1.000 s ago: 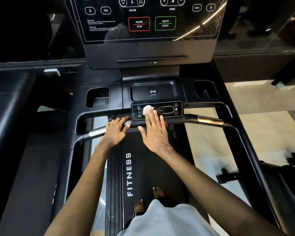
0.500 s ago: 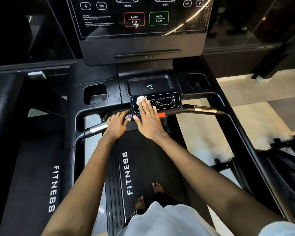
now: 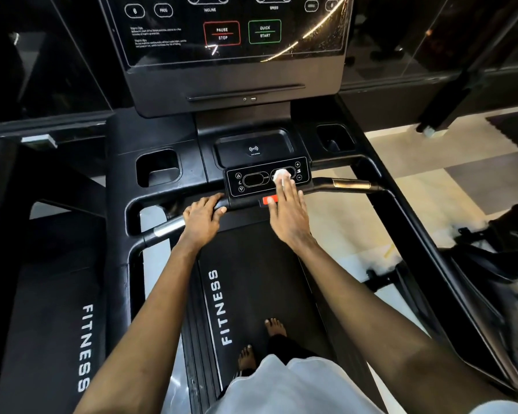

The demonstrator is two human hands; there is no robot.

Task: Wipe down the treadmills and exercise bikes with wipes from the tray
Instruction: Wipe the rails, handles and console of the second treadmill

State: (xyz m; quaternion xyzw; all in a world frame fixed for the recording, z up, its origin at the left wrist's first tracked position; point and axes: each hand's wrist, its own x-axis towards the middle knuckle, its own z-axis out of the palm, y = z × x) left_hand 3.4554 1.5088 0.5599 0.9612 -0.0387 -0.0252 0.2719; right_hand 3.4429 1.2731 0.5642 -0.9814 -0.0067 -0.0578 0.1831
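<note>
Right hand (image 3: pixel 287 216): flat, fingers straight and close together, fingertips pressing a crumpled white wipe (image 3: pixel 281 175) onto the right half of the small control panel (image 3: pixel 251 180), over the right oval window between the plus and minus keys; thumb lying across a red tab (image 3: pixel 265 201) just below the panel. Left hand (image 3: pixel 202 219): fingers curled over the black handlebar (image 3: pixel 168 228) left of the panel, thumb beneath, just beside the bar's silver grip section. Treadmill (image 3: pixel 251 279): black, belt edge lettered FITNESS, the person standing on it with two bare feet (image 3: pixel 274 327) visible near the lower edge above a pale grey garment (image 3: pixel 287 386). Console screen (image 3: pixel 237 55): glossy black, upright beyond the panel, bearing a red-outlined PAUSE STOP key (image 3: pixel 222 33) and a green-outlined QUICK START key (image 3: pixel 264 32), with streaked reflections on its right side. Charging recess (image 3: pixel 253 149): shallow, marked with a wireless symbol, between screen and panel. Cup holders: one at left (image 3: pixel 158 167), one at right (image 3: pixel 335 138), either side of the recess. Second treadmill (image 3: pixel 57 324): at left, parallel, also lettered FITNESS. Exercise bike (image 3: pixel 506 249): black, partly visible at the right edge, standing on a pale tiled floor (image 3: pixel 401 204).
</note>
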